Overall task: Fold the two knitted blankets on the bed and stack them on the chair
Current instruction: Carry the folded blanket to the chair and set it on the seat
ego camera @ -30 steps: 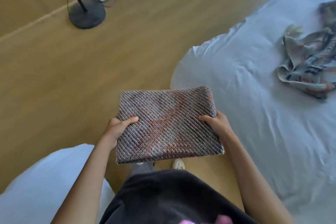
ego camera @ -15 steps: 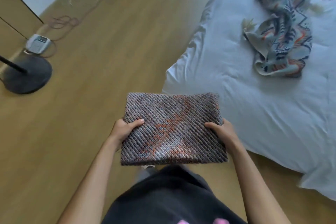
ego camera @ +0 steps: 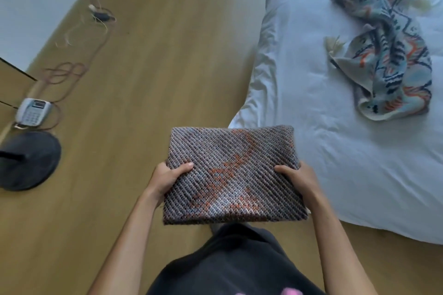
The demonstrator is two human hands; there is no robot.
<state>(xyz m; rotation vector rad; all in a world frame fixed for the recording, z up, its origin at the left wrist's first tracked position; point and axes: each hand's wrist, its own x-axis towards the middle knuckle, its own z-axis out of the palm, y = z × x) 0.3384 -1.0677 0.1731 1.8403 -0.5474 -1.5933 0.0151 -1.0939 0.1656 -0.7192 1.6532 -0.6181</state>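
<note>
Mid-frame, left hand (ego camera: pixel 165 178) and right hand (ego camera: pixel 299 178) clamp the folded blanket (ego camera: pixel 233 175) by its side edges; soft, light, probably floppy unless supported underneath.

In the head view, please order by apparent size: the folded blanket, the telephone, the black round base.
1. folded blanket, though nearest the camera, so the rank is unsure
2. black round base
3. telephone

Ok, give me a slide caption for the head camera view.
Both hands, left and right, carry the folded blanket; the patterned blanket lies crumpled on the bed.
</note>
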